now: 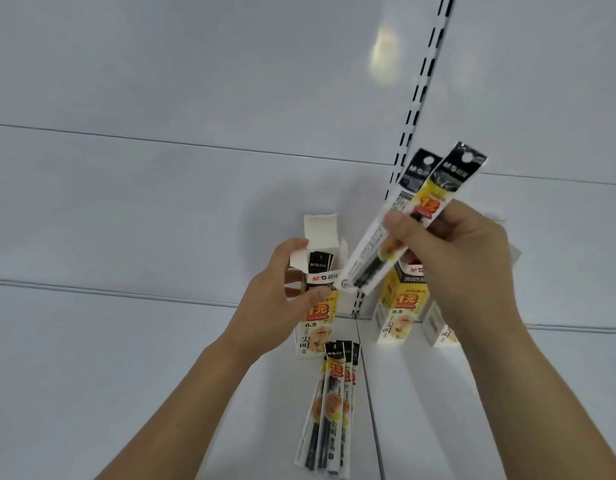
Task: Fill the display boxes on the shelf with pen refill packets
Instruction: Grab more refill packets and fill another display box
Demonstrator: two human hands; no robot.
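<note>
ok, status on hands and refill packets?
Left hand grips open white-yellow display box. Right hand pinches two black-topped refill packets over it. Nothing blocking.

Bare shelf (92,358) is left free to the left of the left hand (282,299). The gap between the hands is crossed by the slanted packets (400,223). Below them, loose packets (329,407) lie on the shelf; behind the right hand (462,265), boxes (400,306) stand close together
</note>
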